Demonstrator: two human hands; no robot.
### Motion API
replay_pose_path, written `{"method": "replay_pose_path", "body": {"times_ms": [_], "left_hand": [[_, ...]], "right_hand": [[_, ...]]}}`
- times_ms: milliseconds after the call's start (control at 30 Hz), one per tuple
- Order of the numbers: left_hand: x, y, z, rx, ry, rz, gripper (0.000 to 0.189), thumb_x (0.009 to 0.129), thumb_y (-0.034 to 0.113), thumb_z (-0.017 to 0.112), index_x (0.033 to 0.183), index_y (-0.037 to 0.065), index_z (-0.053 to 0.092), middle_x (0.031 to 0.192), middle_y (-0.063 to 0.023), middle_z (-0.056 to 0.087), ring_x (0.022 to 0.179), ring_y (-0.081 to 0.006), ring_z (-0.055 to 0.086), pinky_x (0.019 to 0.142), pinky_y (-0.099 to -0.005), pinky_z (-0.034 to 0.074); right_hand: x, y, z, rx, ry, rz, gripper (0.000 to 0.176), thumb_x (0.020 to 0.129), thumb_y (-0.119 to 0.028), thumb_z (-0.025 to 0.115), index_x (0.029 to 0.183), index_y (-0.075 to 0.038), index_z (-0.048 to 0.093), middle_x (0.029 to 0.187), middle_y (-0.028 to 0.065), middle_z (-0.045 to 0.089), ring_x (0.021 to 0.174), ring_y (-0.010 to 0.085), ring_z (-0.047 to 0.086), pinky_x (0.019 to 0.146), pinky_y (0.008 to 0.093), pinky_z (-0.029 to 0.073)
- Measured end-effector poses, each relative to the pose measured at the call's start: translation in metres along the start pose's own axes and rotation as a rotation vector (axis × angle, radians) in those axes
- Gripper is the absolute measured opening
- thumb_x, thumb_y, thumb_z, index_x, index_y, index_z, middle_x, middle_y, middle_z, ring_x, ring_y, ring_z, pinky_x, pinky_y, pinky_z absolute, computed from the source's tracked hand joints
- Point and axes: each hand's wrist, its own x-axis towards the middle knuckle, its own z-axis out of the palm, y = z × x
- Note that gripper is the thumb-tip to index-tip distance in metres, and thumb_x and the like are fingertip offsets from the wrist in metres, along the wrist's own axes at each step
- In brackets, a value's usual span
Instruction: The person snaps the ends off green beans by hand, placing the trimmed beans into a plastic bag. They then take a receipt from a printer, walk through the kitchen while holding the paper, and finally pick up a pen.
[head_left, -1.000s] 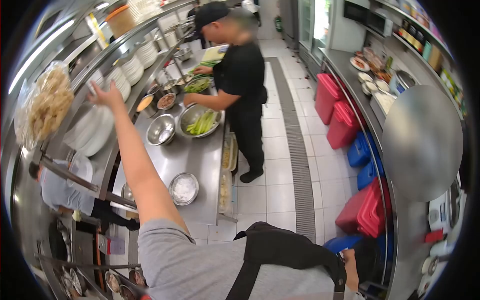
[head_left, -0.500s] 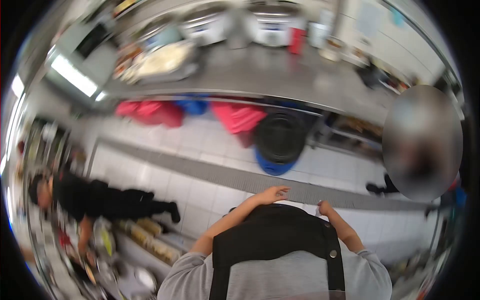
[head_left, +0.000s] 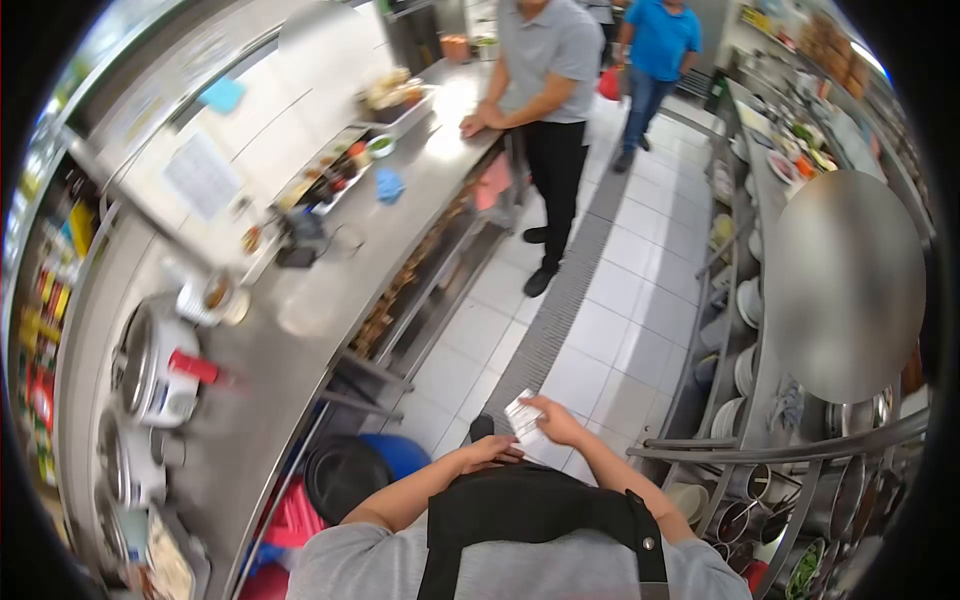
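A small white printed paper slip [head_left: 522, 416] is pinched in my right hand [head_left: 556, 421], out in front of my black apron [head_left: 520, 510]. Close to the slip's lower edge, my left hand [head_left: 488, 453] lies palm down near the apron's top with its fingers stretched out. The print on the slip is too small to read.
Along the left runs a steel counter [head_left: 240, 410] bearing rice cookers [head_left: 160, 375] and a food tray [head_left: 335, 185]. Below it stands a black-lidded bin [head_left: 348, 480]. Two people [head_left: 545, 100] [head_left: 660, 50] stand ahead on the tiled aisle. Shelves with plates [head_left: 745, 300] line the right.
My view has swung right along the aisle. The slip now shows clearly in my right hand, and my two hands have come closer together.
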Motion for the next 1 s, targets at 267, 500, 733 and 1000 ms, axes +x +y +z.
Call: {"method": "replay_pose_path", "body": {"times_ms": [267,500,733,1000], "left_hand": [[0.189,0.197,-0.046,-0.199,0.016,0.142,0.028,0.100,0.026,0.063,0.121,0.007,0.064,0.112,-0.0065,0.068,0.105,-0.0196,0.065,0.089,-0.0382,0.053],[0.313,0.382,-0.102,-0.033,0.001,0.025,0.028,0.098,0.021,0.066,0.118,0.002,0.065,0.114,-0.0067,0.067,0.102,-0.0157,0.065,0.081,-0.0258,0.055],[0.441,0.575,-0.033,-0.154,-0.070,0.202,0.027,0.100,0.008,0.060,0.119,-0.010,0.060,0.119,-0.0128,0.064,0.109,-0.0225,0.064,0.100,-0.0342,0.056],[0.549,0.640,0.027,-0.277,0.125,0.189,0.029,0.093,-0.002,0.064,0.120,-0.010,0.059,0.116,-0.0133,0.064,0.106,-0.0231,0.065,0.087,-0.0342,0.064]], "right_hand": [[0.095,0.064,-0.110,0.126,0.355,0.183,0.025,0.086,0.001,0.066,0.109,-0.005,0.069,0.109,0.0135,0.070,0.109,0.0263,0.065,0.098,0.0366,0.049],[0.163,0.107,-0.254,0.267,0.582,0.284,0.014,0.090,-0.002,0.066,0.103,-0.004,0.070,0.089,0.0076,0.069,0.072,0.0135,0.064,0.068,0.0297,0.053],[0.039,0.402,-0.229,0.522,0.929,1.105,0.025,0.096,-0.021,0.063,0.110,-0.002,0.068,0.098,0.0112,0.071,0.081,0.0218,0.068,0.068,0.0371,0.059],[-0.006,0.460,-0.445,0.342,0.262,1.467,0.035,0.096,-0.033,0.057,0.108,-0.004,0.071,0.107,0.0156,0.070,0.092,0.0304,0.068,0.078,0.0440,0.056]]}}
